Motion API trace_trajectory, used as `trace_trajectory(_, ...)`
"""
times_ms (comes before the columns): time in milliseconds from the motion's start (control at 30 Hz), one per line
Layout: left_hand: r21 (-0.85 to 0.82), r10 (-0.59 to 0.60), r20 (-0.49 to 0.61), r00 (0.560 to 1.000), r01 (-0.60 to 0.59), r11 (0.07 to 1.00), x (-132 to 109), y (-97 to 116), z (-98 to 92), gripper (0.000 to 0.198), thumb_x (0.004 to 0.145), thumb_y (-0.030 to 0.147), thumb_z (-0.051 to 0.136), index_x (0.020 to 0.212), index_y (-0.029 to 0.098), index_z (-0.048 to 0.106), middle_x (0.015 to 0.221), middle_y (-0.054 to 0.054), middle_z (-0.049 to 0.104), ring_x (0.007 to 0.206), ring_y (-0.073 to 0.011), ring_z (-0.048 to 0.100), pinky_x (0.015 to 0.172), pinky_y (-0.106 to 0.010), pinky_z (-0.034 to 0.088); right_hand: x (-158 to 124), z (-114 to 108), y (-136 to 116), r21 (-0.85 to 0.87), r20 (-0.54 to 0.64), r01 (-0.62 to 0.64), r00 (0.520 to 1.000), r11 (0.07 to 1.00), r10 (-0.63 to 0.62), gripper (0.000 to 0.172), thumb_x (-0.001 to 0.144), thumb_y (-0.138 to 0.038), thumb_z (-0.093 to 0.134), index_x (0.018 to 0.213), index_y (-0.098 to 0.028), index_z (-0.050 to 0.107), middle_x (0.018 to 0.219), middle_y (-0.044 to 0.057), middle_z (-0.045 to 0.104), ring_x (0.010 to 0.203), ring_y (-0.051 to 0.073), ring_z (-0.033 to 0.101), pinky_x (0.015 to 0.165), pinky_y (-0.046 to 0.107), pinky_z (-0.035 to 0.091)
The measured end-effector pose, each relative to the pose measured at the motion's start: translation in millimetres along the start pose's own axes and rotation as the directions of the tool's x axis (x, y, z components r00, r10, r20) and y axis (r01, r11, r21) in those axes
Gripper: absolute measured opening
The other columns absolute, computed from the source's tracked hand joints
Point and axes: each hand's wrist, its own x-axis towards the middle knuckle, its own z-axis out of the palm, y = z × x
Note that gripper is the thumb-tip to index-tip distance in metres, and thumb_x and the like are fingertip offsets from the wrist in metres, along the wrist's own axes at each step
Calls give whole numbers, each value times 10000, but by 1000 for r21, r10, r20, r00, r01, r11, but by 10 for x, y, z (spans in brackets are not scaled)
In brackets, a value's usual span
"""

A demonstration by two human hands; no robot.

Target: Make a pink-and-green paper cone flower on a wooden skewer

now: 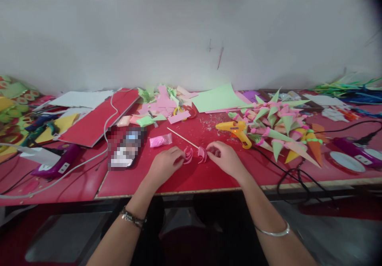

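Over the near middle of the red table, my left hand [168,162] has its fingertips pinched at the edge of a pink curled paper piece [188,155], which looks cut into strips. A second pink curled paper piece [202,155] is at the fingertips of my right hand [223,157], whose fingers are bent and closed on its edge. The two pieces are side by side with a small gap. Just behind them lies a thin wooden stick [181,137], slanting towards the right piece. A packet of bright pink material [160,140] rests beyond my left hand.
A yellow glue gun [234,131] with a lit orange light lies behind my right hand, its cord [268,158] running right. Paper cone flowers [277,129] are heaped at right. A phone [127,146], scissors [188,112], paper scraps [164,103] and green sheets [219,98] lie around.
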Motion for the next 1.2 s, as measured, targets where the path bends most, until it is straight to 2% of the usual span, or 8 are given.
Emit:
trace_trajectory(133, 29, -5, -61, 998, 6, 1000, -13, 0, -28, 101, 792, 166, 496, 846, 203, 573, 866, 2, 636, 721, -122, 594, 602, -196, 409, -39, -180, -19, 48, -249, 34, 968, 998, -21, 121, 778, -254, 468, 715, -182, 541, 659, 13, 566, 594, 135, 516, 558, 243, 413)
trace_trajectory(267, 90, -7, -150, 989, 21, 996, -29, 16, -52, 110, 774, 175, 513, 850, 213, 583, 794, 17, 668, 611, -109, 591, 522, -188, 374, -84, -358, 48, -127, -751, -74, 658, 989, -47, 160, 775, -300, 483, 657, -193, 463, 586, -6, 464, 527, 128, 431, 540, 261, 398)
trace_trajectory(333, 112, -11, -194, 981, 33, 993, -43, 8, -64, 105, 761, 184, 530, 840, 219, 590, 735, 29, 672, 562, -103, 582, 499, -185, 363, -78, -407, 149, -220, -802, -171, 592, 960, -78, 146, 752, -324, 507, 708, -192, 464, 632, 11, 469, 568, 150, 441, 573, 290, 416)
trace_trajectory(533, 244, 136, -370, 919, -45, 969, -73, -57, -97, 97, 772, 185, 515, 816, 213, 597, 733, 26, 685, 562, -108, 592, 530, -196, 391, 23, -381, 545, -498, -535, -291, 845, 817, -25, 369, 734, -355, 516, 1011, -113, 481, 937, 160, 540, 933, 299, 485, 830, 450, 386)
trace_trajectory(633, 357, 254, -375, 892, -114, 927, -79, -67, -109, 96, 791, 188, 503, 814, 210, 593, 782, 19, 696, 567, -109, 591, 549, -209, 396, 75, -361, 643, -533, -419, -307, 905, 788, 69, 313, 789, -294, 429, 1018, -89, 484, 951, 182, 550, 954, 302, 498, 829, 421, 390)
trace_trajectory(833, 479, 317, -278, 907, -155, 864, -89, -63, -99, 98, 816, 204, 491, 838, 211, 587, 743, 17, 675, 517, -100, 547, 493, -210, 360, 155, -350, 629, -527, -329, -304, 934, 794, 139, 324, 831, -217, 304, 1074, -51, 441, 942, 206, 577, 895, 298, 552, 756, 398, 415)
trace_trajectory(1067, 535, 342, -263, 902, -159, 830, -86, -72, -137, 139, 815, 140, 467, 858, 205, 581, 828, 8, 665, 545, -95, 545, 524, -222, 384, 27, -545, 342, -342, -500, -392, 845, 854, 188, 471, 764, -488, 466, 1056, -118, 467, 794, 130, 602, 701, 278, 577, 567, 355, 409)
trace_trajectory(1200, 523, 330, -208, 921, -180, 833, -66, -69, -156, 164, 823, 136, 440, 860, 210, 582, 812, 3, 653, 547, -91, 545, 518, -222, 383, -105, -556, 117, -274, -384, -178, 921, 945, 62, 544, 628, -569, 595, 991, -172, 510, 752, 62, 592, 657, 225, 565, 547, 307, 410)
